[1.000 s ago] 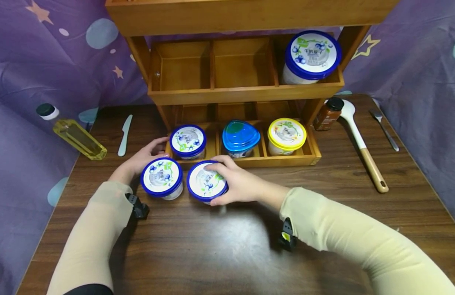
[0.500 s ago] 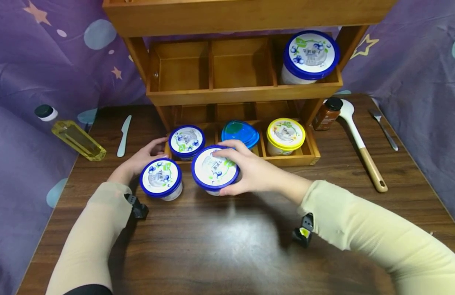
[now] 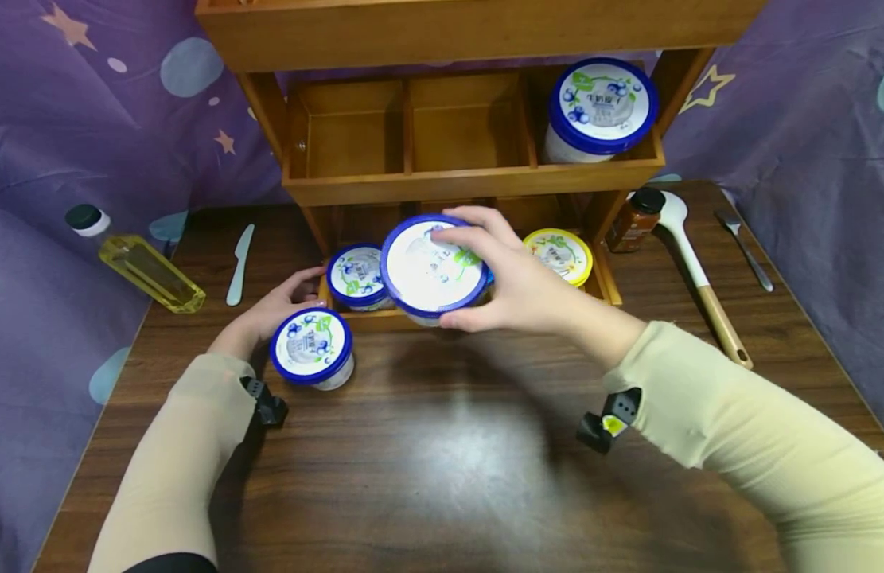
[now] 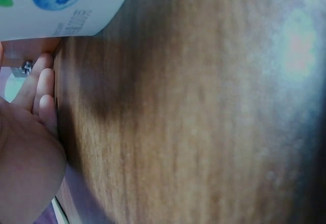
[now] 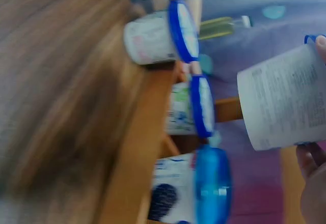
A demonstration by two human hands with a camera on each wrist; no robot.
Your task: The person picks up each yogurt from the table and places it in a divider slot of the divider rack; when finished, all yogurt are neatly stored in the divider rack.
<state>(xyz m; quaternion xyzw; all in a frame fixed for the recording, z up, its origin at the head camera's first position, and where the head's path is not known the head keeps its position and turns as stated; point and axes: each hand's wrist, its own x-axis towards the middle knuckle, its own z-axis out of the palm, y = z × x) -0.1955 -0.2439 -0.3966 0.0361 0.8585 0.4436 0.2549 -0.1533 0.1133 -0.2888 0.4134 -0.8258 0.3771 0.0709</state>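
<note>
My right hand [image 3: 516,278] grips a blue-lidded tub [image 3: 430,267] by its lid and side, lifted in front of the lower shelf tier. The right wrist view shows the tub's printed white side [image 5: 285,96]. My left hand [image 3: 275,312] rests at the left end of the wooden shelf [image 3: 456,189], fingers extended in the left wrist view. Beside it on the table stands another blue-lidded tub [image 3: 311,344]. A third blue-lidded tub [image 3: 356,274] sits in the lower-left compartment. A container with a clear blue lid [image 5: 213,183] is mostly hidden in the head view.
A yellow-lidded tub [image 3: 558,251] is in the lower right compartment, a large blue-lidded tub [image 3: 603,107] on the tier above. Oil bottle [image 3: 144,267] and pale knife [image 3: 239,267] lie left; brown jar [image 3: 635,223], white ladle-like utensil [image 3: 688,247] and fork [image 3: 745,251] right.
My right hand has lifted the blue-lidded tub off the table, up and to the right, now in front of the clear blue-lidded container. My left hand stays in place.
</note>
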